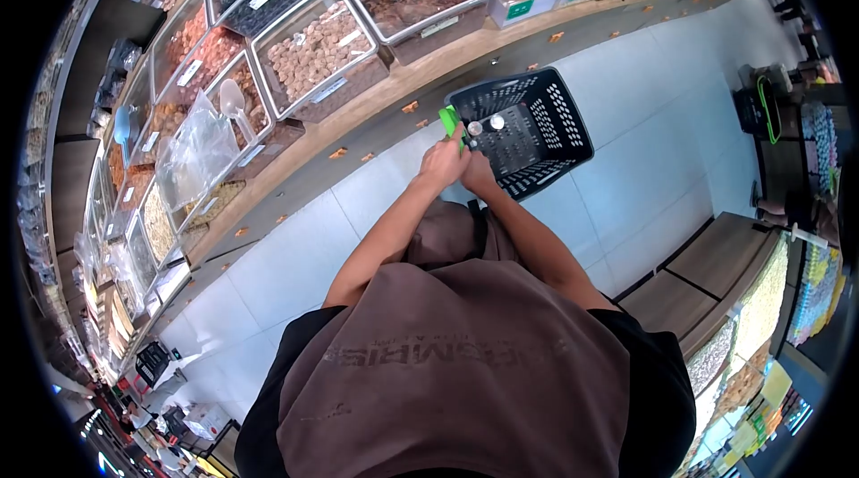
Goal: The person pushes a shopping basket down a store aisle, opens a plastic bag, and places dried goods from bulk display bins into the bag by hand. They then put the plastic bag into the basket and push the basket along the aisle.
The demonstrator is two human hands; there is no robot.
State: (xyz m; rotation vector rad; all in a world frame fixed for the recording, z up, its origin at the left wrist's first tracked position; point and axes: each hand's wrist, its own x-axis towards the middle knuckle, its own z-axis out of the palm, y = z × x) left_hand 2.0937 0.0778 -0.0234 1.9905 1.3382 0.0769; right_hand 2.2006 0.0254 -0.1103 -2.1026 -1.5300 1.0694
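A black plastic shopping basket (pixel 566 134) with perforated walls hangs in front of me above the floor, tilted in view. My left hand (pixel 442 161) is closed around its green handle (pixel 450 123). Close beside it, my right hand (pixel 478 173) is closed at the near end of the same handle, its fingers partly hidden. Inside the basket, near the handle, are a small white round item (pixel 497 123) and a second pale round item (pixel 474 128), both too small to name.
A long wooden counter (pixel 394 116) with clear bins of dried goods runs along the left and top. On the bins lie a plastic bag (pixel 199 152) and a pale scoop (pixel 234 102). Brown display boxes (pixel 693 268) stand at right; another dark basket (pixel 753 111) is farther right.
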